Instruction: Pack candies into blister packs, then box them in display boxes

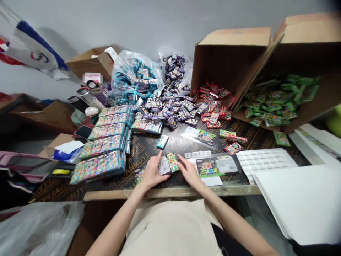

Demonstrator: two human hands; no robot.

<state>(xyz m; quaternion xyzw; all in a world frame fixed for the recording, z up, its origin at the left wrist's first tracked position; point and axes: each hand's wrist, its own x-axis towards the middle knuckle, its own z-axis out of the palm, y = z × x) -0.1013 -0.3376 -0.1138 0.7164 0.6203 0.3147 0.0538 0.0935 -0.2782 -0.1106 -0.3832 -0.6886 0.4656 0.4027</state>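
My left hand (152, 173) and my right hand (189, 172) meet at the table's front edge, fingers closed around a small stack of colourful packets (170, 163). A green packet shows on top and a white label side on the left. A flat printed bag (213, 167) with a green picture lies just right of my right hand. One loose blue packet (162, 141) lies a little beyond my hands.
Rows of filled bags (106, 142) are stacked at left. Piles of purple packets (170, 110) and red packets (213, 106), a clear bag of blue packets (135, 81), a tipped box of green packets (277, 99), a sticker sheet (263, 160) and white sheets (301, 199) surround them.
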